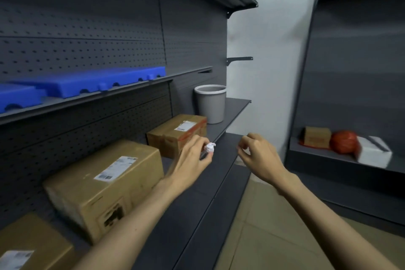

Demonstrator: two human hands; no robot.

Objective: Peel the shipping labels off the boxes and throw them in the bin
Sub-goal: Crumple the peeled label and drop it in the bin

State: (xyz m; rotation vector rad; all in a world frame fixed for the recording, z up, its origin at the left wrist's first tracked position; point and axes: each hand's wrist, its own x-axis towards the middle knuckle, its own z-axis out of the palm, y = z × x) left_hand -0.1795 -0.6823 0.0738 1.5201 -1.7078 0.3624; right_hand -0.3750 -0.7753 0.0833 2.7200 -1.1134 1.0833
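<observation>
Three boxes line the shelf (pixel 219 160), each with a label showing: near box (pixel 28 245), middle box (pixel 103 184), far box (pixel 175 133). The left hand (pixel 192 160) has its grip pinched shut on a balled-up label (pixel 210 147), held above the shelf and well short of the bin (pixel 210 103). Thrown from here, the light wad could clip the rim or drop behind the far box. The right hand (pixel 258 153) is loosely curled with nothing visible in it.
</observation>
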